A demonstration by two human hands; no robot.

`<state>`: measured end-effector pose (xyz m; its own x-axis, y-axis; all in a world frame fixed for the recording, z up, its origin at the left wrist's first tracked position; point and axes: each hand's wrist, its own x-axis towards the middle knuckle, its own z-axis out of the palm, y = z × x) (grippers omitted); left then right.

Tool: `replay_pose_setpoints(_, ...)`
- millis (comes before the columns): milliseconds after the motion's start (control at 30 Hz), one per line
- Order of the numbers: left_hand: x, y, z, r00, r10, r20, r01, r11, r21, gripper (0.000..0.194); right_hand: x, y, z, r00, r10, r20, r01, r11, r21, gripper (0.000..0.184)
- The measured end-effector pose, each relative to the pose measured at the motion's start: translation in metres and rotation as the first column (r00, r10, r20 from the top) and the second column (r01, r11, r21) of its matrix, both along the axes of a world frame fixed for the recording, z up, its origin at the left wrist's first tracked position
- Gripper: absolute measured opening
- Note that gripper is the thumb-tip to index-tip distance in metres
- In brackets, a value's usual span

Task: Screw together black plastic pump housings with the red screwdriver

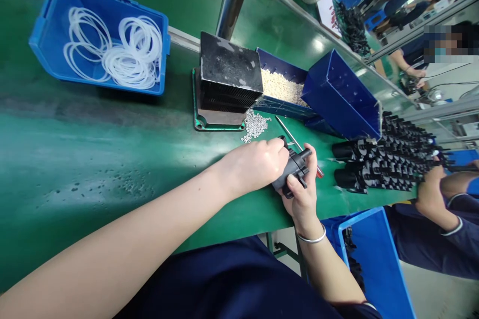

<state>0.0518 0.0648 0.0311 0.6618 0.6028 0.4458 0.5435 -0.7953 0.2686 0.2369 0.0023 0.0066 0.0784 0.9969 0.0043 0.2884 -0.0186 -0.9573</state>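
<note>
A black plastic fitting with short stubs (293, 167) is gripped in my right hand (305, 199), thumb on its near side. My left hand (258, 162) is closed against the fitting's left side, its knuckles towards the back. Its fingertips are hidden, so what it pinches there cannot be made out. Behind the fitting lies a thin metal rod (286, 129) with a red end, partly covered by the fitting and my right hand. Small pale rings (255, 124) are scattered on the green tabletop just beyond my left hand.
A blue bin (41, 40) holds coils of clear tubing. A black metal block (230, 67) stands mid-table, beside a blue tray of beige pieces (282, 87) and a tilted blue bin (344, 94). Black fittings (389, 159) stand in rows near a co-worker's hand (432, 182). A blue crate (389, 259) sits below.
</note>
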Motion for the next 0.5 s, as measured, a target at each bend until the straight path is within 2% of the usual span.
replay_pose_setpoints(100,0.002,0.0,-0.007,0.998,0.004,0.066,0.0,0.998,-0.06,0.028,-0.004,-0.002,0.002,0.998,-0.02,-0.055,0.021,1.0,0.006,0.084)
replay_pose_setpoints(267,0.005,0.011,-0.02,0.947,-0.035,0.319,0.114,0.966,-0.231,0.023,-0.006,-0.002,0.003,0.97,-0.043,-0.24,0.038,0.999,-0.024,0.078)
replay_pose_setpoints(367,0.007,0.015,-0.023,0.906,0.023,0.423,0.123,0.941,-0.315,0.022,-0.006,-0.001,0.004,0.956,-0.05,-0.29,0.04,0.998,-0.041,0.078)
replay_pose_setpoints(500,0.006,0.014,-0.018,0.871,0.12,0.477,0.124,0.885,-0.449,0.019,-0.007,-0.001,0.005,0.958,-0.056,-0.28,0.048,0.998,-0.035,0.075)
